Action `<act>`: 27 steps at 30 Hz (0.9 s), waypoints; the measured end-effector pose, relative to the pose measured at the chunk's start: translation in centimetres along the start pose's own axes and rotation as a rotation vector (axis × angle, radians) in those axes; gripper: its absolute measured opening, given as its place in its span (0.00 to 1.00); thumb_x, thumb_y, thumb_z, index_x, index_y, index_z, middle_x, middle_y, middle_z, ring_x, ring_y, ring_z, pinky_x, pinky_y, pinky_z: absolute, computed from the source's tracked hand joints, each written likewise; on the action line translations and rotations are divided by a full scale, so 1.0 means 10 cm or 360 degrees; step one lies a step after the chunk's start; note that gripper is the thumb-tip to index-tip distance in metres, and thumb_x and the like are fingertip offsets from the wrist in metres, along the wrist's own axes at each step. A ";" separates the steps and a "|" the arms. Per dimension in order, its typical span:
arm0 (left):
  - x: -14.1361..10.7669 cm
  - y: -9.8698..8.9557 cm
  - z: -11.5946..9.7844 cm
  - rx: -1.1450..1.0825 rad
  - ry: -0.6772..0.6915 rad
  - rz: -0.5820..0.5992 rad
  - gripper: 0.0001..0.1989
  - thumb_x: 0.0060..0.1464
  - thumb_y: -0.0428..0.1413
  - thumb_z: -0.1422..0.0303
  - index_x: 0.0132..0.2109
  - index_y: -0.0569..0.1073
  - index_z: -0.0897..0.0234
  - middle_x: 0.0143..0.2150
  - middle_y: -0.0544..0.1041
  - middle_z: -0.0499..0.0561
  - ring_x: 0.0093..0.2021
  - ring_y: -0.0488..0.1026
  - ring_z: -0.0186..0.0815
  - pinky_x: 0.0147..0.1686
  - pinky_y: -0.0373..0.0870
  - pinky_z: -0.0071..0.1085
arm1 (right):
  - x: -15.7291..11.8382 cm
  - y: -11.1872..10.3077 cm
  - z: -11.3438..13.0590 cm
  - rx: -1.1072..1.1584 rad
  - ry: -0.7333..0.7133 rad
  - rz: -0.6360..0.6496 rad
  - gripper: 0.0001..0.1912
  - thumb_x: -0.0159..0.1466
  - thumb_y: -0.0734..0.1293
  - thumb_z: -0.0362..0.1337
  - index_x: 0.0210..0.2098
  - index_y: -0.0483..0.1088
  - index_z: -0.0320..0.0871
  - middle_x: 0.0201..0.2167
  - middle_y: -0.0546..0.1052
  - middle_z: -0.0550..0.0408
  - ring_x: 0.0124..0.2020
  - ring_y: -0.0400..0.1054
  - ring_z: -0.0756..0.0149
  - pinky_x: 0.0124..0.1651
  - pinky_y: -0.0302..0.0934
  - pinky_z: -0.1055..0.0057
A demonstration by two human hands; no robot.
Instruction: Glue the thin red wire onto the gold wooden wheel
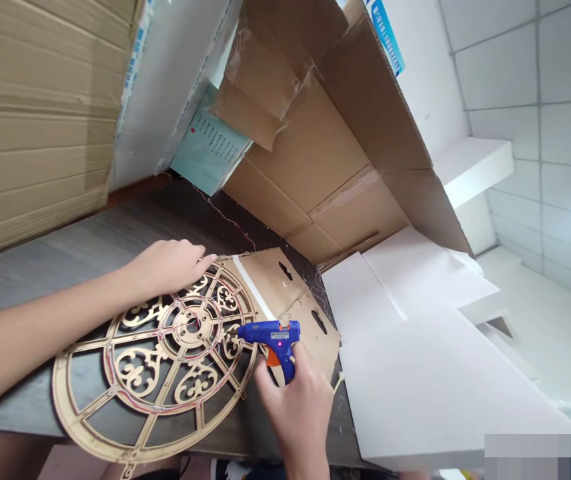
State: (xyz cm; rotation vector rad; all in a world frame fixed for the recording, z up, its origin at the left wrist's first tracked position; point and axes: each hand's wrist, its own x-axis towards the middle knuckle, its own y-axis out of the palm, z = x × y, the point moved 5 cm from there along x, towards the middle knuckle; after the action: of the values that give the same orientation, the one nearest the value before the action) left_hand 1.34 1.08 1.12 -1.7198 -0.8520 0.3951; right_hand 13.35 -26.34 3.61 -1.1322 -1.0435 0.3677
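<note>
Left hand (170, 265) flat on thin, brittle-looking fretwork wheel (158, 363), safest gripped at rim; right hand (298, 407) fisted round glue gun (275, 339).

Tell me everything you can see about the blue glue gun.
The glue gun is small, of blue plastic, with an orange trigger and a small red light glowing on its side. The right hand grips its handle from below, holding it nearly level, nozzle pointing left over the inner part of the golden openwork wheel. Whether the tip touches the wheel cannot be told. The left hand rests on the wheel's far rim.
</note>
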 end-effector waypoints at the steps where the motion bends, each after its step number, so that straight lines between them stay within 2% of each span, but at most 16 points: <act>1: 0.00 0.00 0.00 0.0002 -0.0005 -0.0007 0.30 0.64 0.32 0.54 0.38 0.75 0.65 0.38 0.80 0.64 0.40 0.79 0.56 0.39 0.70 0.46 | 0.00 0.00 0.02 -0.0004 0.0000 0.0004 0.13 0.62 0.66 0.49 0.33 0.68 0.46 0.28 0.75 0.57 0.29 0.72 0.61 0.31 0.54 0.69; 6: 0.00 0.04 0.01 -0.0008 0.0011 -0.0046 0.31 0.64 0.32 0.54 0.38 0.75 0.66 0.37 0.80 0.64 0.40 0.79 0.56 0.39 0.71 0.47 | 0.00 0.03 0.07 -0.0061 -0.0015 0.0052 0.11 0.61 0.67 0.46 0.33 0.67 0.46 0.28 0.75 0.57 0.30 0.72 0.60 0.33 0.55 0.69; 14: -0.01 0.05 0.01 -0.0021 0.0009 -0.0056 0.31 0.64 0.34 0.54 0.38 0.77 0.67 0.37 0.80 0.66 0.40 0.79 0.58 0.39 0.71 0.49 | -0.04 0.11 0.07 -0.0119 -0.0074 0.0013 0.09 0.61 0.67 0.46 0.34 0.69 0.46 0.27 0.75 0.59 0.29 0.73 0.60 0.31 0.53 0.68; 20: -0.03 0.01 -0.01 -0.0018 -0.0006 -0.0038 0.31 0.64 0.34 0.54 0.39 0.77 0.68 0.37 0.80 0.66 0.40 0.79 0.58 0.40 0.71 0.49 | -0.04 0.10 0.09 -0.0117 -0.0125 -0.0005 0.14 0.62 0.66 0.44 0.45 0.73 0.46 0.31 0.78 0.57 0.31 0.74 0.59 0.33 0.55 0.69; 27: -0.02 0.02 0.00 -0.0019 -0.0017 -0.0031 0.31 0.64 0.34 0.54 0.38 0.77 0.67 0.37 0.80 0.65 0.40 0.79 0.58 0.40 0.71 0.49 | -0.06 0.14 0.09 -0.0205 -0.0145 -0.0041 0.20 0.63 0.66 0.45 0.52 0.72 0.44 0.32 0.79 0.55 0.31 0.74 0.59 0.32 0.55 0.68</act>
State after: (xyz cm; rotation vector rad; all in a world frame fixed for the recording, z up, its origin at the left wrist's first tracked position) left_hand 1.28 0.97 0.88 -1.7206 -0.8798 0.3867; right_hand 12.68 -25.70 2.15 -1.2249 -1.1746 0.3381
